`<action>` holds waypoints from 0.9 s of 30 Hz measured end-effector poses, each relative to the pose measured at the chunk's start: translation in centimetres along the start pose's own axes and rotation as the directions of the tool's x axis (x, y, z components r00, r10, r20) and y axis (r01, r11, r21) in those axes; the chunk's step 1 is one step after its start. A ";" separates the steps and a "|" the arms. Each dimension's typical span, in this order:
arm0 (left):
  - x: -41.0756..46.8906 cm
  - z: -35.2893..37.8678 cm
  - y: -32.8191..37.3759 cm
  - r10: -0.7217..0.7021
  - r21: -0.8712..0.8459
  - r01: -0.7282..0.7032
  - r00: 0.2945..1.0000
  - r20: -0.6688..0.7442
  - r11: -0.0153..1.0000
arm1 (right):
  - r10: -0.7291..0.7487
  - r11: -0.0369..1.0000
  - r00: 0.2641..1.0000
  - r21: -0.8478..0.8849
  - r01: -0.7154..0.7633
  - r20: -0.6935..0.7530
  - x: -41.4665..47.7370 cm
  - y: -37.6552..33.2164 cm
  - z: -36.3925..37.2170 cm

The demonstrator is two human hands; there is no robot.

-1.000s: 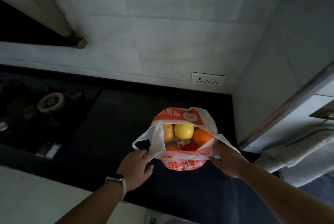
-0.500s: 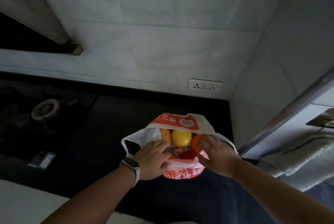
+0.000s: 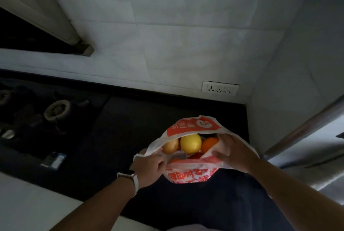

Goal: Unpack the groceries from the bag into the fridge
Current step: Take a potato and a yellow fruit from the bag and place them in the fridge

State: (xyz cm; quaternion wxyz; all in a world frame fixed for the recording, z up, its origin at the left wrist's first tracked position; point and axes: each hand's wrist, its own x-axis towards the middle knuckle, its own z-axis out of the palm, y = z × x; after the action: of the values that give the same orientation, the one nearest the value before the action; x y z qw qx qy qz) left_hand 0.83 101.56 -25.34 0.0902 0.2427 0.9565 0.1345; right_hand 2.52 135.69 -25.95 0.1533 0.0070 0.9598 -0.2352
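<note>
A white and red plastic bag (image 3: 193, 126) stands open on the dark countertop (image 3: 115, 137), near the right corner. Inside I see a yellow round fruit (image 3: 190, 143), a tan fruit (image 3: 170, 146) to its left, an orange (image 3: 209, 144) to its right and something red (image 3: 197, 155) below. My left hand (image 3: 149, 167), with a watch on the wrist, grips the bag's near left rim. My right hand (image 3: 232, 152) holds the right rim, fingers at the mouth next to the orange.
A gas hob burner (image 3: 56, 109) sits at the left of the counter, with a small flat box (image 3: 54, 160) in front of it. A wall socket (image 3: 220, 88) is behind the bag. A steel edge (image 3: 301, 130) runs along the right. Three hooks hang above.
Both hands moved from outside the bag's front rim to its mouth, then settled on the rims and spread it wider. The view has tilted slightly.
</note>
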 end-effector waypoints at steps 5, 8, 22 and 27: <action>-0.2 1.0 -0.1 -0.053 -0.161 0.060 0.998 0.042 0.985 | -0.029 0.984 0.999 0.175 0.026 0.013 -0.5 0.2 1.2; -0.6 1.9 -0.5 -0.035 -0.315 0.041 0.999 0.025 0.948 | -0.071 0.969 0.997 0.237 0.065 0.017 -0.7 0.4 1.3; -0.7 1.9 -0.7 0.184 -0.103 -0.196 0.976 -0.113 0.975 | 0.052 0.973 0.998 -0.226 -0.044 0.028 -2.3 -2.0 1.7; 2.0 0.2 -1.5 0.298 0.044 -0.296 0.951 -0.077 0.954 | -0.189 0.911 0.980 -0.362 0.199 0.063 -2.3 -4.9 -1.7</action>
State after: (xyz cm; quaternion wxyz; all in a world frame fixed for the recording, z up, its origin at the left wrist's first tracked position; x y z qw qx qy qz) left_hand -1.51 101.32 -26.17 0.0254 0.3793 0.9141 0.1413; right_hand 3.82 132.21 -21.58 0.1406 -0.1201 0.9806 -0.0658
